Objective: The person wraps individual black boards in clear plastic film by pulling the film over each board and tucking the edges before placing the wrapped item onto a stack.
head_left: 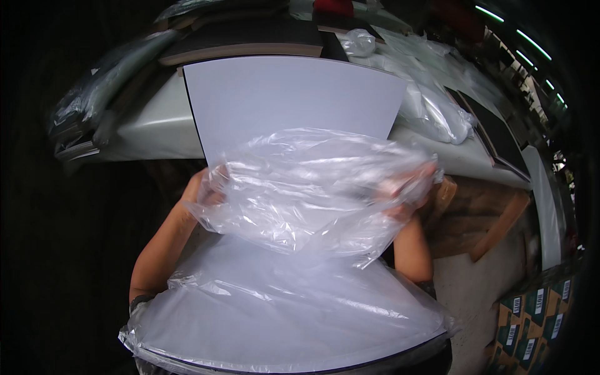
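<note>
A large flat white board with dark edges lies lengthwise in front of me, its near end sheathed in a clear plastic bag. My left hand grips the bunched bag at the board's left edge. My right hand grips the bag at the right edge, partly veiled by the film. The bag's loose mouth is gathered in a crumpled band across the board's middle. The far half of the board is bare.
A white table stretches behind, with dark boards stacked on it and several bagged items to the right. Brown cardboard leans below the table at right. Printed green cartons stand at lower right.
</note>
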The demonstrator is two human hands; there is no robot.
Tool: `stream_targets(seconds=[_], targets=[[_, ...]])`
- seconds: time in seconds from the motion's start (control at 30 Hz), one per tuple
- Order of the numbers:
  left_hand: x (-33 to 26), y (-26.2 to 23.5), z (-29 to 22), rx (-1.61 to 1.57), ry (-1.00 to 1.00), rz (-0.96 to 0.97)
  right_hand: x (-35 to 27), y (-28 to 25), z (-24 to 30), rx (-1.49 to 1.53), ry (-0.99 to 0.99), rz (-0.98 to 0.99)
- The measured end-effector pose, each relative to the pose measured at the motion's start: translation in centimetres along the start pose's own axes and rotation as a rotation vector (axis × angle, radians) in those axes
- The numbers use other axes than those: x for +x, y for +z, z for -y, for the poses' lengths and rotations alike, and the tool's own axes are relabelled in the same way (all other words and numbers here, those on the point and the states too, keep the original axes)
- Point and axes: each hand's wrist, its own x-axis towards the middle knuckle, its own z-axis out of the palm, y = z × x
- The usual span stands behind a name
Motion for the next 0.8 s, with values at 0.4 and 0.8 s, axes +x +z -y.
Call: stream_targets(seconds=[0.4,0.8], targets=[[-5.7,5.4,-9.4,-0.482,0.543,0.725,5.5,-3.4,3.8,-0.791,0.060,-0.915],[-3.9,0.8,-11.6,1.106,1.386,-0.507,5.3,3.7,8.6,-1.726,-0.476,-0.285]])
